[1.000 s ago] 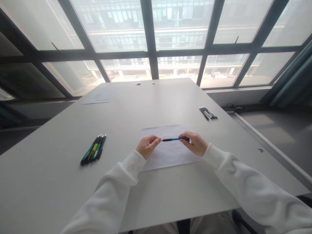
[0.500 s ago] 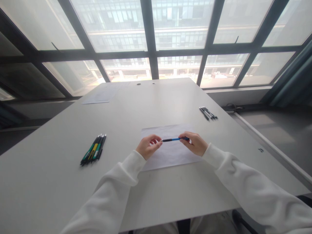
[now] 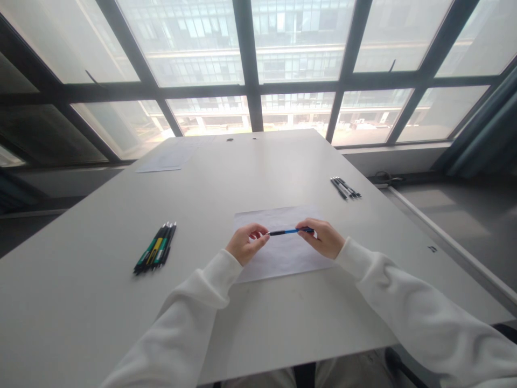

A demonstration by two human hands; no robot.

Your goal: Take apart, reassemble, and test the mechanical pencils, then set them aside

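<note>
Pen (image 3: 286,231) spans nine to three o'clock over paper (image 3: 286,258), probably steadied because left hand (image 3: 246,243) and right hand (image 3: 323,237) pinch opposite ends.

pens (image 3: 154,248) and paper (image 3: 286,261) strew the white table (image 3: 258,175).

White sheets (image 3: 163,160) are being carried by the far left part of the surface (image 3: 258,172). Near its far edge, two small dark spots (image 3: 230,140) are being observed. Beyond dark window frames (image 3: 250,64), a pale building (image 3: 299,37) is being seen. At far right, a blue-grey curtain (image 3: 480,129) is being noted.
</note>
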